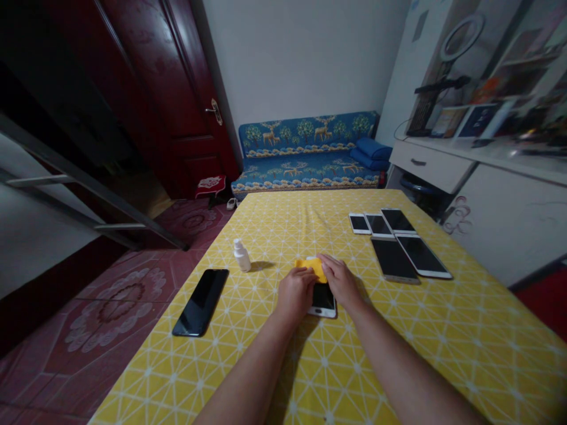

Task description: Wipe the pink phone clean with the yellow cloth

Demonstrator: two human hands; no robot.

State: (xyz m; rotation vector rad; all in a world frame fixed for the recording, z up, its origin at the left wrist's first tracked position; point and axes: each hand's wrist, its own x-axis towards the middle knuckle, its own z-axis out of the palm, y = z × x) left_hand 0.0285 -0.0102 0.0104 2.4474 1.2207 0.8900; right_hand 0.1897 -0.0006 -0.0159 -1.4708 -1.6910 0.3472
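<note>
A white-framed smartphone (324,301) lies face up in front of me, its upper part covered by my hands and a yellow cloth (313,267). With fingers curled, my left hand (295,292) presses the cloth onto the screen. My right hand (340,280) lies along the phone's right side, its fingertips on the cloth's right edge; whether it grips the cloth or steadies the phone is hard to make out. To the left stands a small white bottle (241,257) with its cap on. A black smartphone (201,302) rests near the table's left edge.
Several phones, among them a dark one (394,260) and a white one (424,255), lie grouped on the right of the yellow patterned tablecloth (274,218). Beyond the table are a blue sofa (305,159) and a red door (177,88). A white cabinet (514,206) stands at right.
</note>
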